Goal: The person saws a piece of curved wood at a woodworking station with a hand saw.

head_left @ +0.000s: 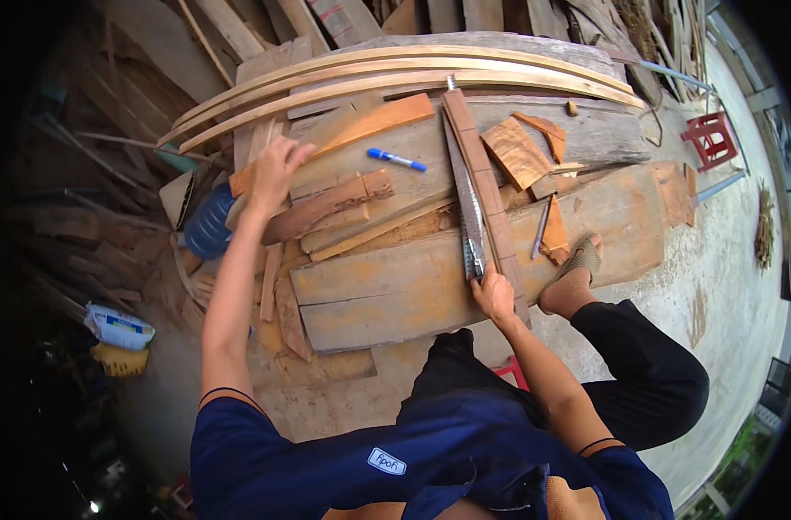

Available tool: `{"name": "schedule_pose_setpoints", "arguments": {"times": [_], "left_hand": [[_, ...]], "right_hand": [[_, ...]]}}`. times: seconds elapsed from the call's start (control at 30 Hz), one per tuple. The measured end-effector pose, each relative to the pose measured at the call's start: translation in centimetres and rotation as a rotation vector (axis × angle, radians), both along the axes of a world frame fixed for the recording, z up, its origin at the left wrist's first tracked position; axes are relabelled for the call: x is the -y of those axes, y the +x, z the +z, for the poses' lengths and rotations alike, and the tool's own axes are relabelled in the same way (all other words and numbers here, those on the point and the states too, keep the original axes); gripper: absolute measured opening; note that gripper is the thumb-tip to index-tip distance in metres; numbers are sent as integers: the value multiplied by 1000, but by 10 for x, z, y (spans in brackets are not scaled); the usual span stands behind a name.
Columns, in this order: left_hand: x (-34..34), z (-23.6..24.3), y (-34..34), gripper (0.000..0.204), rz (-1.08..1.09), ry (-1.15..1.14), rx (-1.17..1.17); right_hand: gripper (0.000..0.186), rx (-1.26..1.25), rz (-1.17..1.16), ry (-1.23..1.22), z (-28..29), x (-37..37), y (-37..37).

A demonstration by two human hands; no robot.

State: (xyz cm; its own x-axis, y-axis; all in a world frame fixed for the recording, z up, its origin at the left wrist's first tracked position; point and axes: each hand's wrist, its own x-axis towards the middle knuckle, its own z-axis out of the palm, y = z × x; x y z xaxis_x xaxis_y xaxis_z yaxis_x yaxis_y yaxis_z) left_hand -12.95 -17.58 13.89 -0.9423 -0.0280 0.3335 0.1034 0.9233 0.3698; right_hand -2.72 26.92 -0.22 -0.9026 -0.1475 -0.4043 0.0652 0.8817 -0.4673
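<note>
My left hand [278, 160] is over the left end of an orange board [395, 117], thumb and fingers apart and bent; a blurred strip lies beside it, and contact is unclear. Below it is a rough-edged brown offcut [326, 208]. My right hand [492, 293] is closed on the handle of a handsaw [466, 199], whose blade lies along a long brown batten [482, 191] marked with cross lines. A blue marker [395, 159] lies between my hands. Right of the batten are a square wood piece [517, 152], small orange offcuts [554, 251] and a thin pen-like stick [543, 225].
Weathered planks [352, 308] form the work surface, with long pale strips [534, 71] along its far side. My sandalled foot [577, 269] rests on its right part. A blue jug [207, 224], white sack [118, 328] and yellow basket [118, 362] are left; a red stool [707, 139] stands right.
</note>
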Motion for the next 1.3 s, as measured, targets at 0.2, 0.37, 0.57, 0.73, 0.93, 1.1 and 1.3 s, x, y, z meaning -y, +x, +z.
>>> {"name": "schedule_pose_setpoints", "arguments": {"times": [0.2,0.37,0.57,0.73,0.93,1.1,1.3], "left_hand": [[-28,-61,94,43,66,-298,87],[-31,-69,95,42,134,-257,105],[-63,-50,52,36,351,-197,-31],[-79,-87,23,37,521,0,347],[-90,-93,19,38,615,-70,270],[-89,-93,19,36,649,-85,269],[-91,-93,16,37,637,-64,286]], "right_hand": [[38,16,42,-6,-3,7,2],[39,71,29,-15,0,4,-2],[30,-190,-111,-181,39,16,3],[27,-91,58,-527,76,65,-12],[31,2,34,-479,94,83,1],[31,-23,65,-467,94,71,11],[33,99,60,-418,101,58,20]]}}
